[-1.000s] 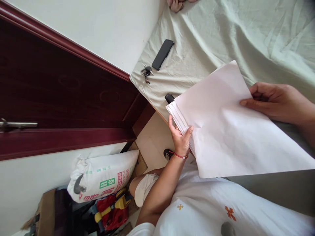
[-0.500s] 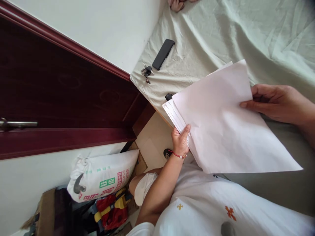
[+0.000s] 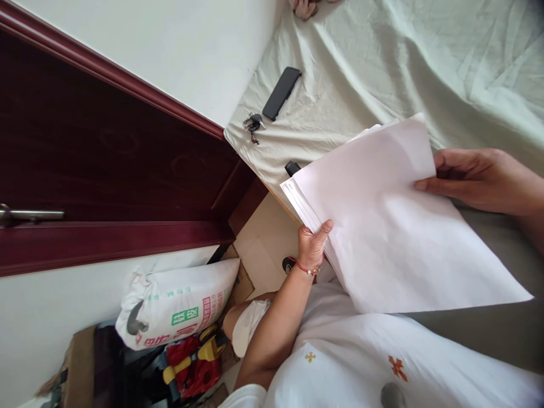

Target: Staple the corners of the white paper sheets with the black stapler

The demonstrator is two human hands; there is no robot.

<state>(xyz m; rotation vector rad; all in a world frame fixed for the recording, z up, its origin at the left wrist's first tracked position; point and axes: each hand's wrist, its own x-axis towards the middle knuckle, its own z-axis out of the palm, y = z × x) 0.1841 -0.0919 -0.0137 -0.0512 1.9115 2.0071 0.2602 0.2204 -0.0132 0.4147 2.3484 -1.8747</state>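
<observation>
A stack of white paper sheets (image 3: 382, 226) is held up over the bed edge and my lap, its layered edges showing at the left. My left hand (image 3: 312, 246), with a red bracelet on the wrist, grips the stack's lower left edge, thumb on top and the fingers behind. At the right edge of the paper, my right hand (image 3: 476, 178) pinches it, thumb in front; the other fingers are partly hidden behind the sheets. The top sheet looks slightly bowed and covers most of those beneath.
On the bed's pale green sheet (image 3: 340, 73) lie a black phone-like slab (image 3: 281, 93) and a bunch of keys (image 3: 254, 122). A black object (image 3: 292, 168) peeks out behind the paper. Left are a dark red door (image 3: 106, 141), a white sack (image 3: 182, 300) and a red-yellow toy (image 3: 195, 362).
The top sheet's upper corner and lower edge have dropped slightly, and its lower right corner has shifted right. Both hands keep their hold, almost in place.
</observation>
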